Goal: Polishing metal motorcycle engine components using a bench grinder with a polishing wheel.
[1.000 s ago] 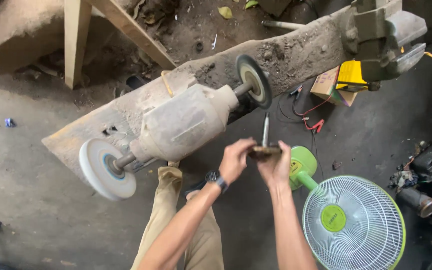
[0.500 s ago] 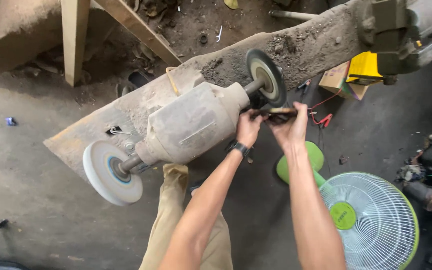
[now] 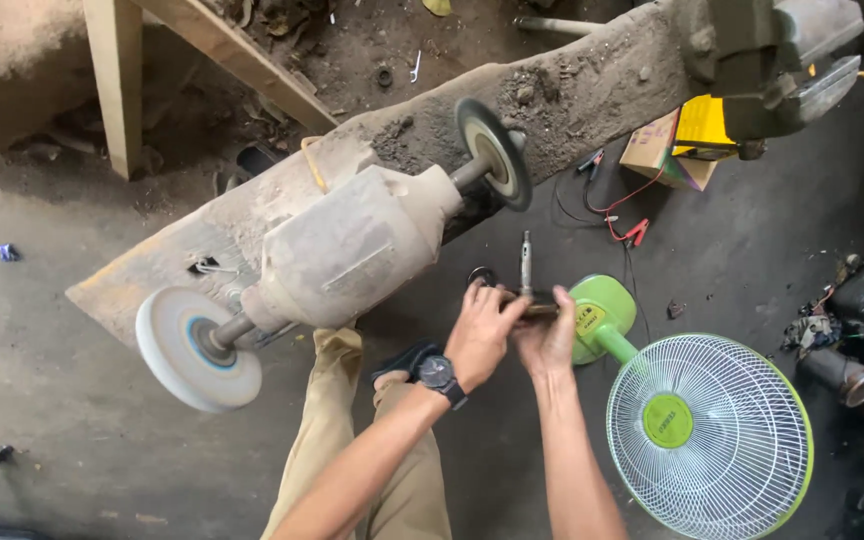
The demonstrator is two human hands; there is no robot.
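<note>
- A small metal tool (image 3: 526, 272) with a slim upright shaft and a dark lower part sits between both hands, below the dark grinding wheel (image 3: 493, 153) and clear of it
- The left hand (image 3: 480, 335) curls its fingers around the tool's dark lower end from the near side; a black wristwatch (image 3: 439, 375) sits on that wrist
- The right hand (image 3: 549, 335) closes on the same lower end from the other side, thumb pressed against the left hand's fingers; the two hands touch
- The shaft points up out of the shared grip, free of either hand
- Just beside the right hand lies the green base (image 3: 600, 318) of a floor fan, whose round white grille (image 3: 709, 436) with a green hub faces up from the floor
- Above the hands a dusty bench grinder (image 3: 352, 250) rests on a slanted, dirt-covered plank (image 3: 572, 95); its dark wheel is at the upper right, a white wheel (image 3: 195, 349) at the lower left
- A grey vise (image 3: 767, 55) sits at the plank's far end
- Below it are a yellow and brown box (image 3: 687, 140) and red clip leads (image 3: 624, 225) on the concrete floor (image 3: 72, 440)
- The person's khaki trouser leg (image 3: 337, 440) shows under the forearms
</note>
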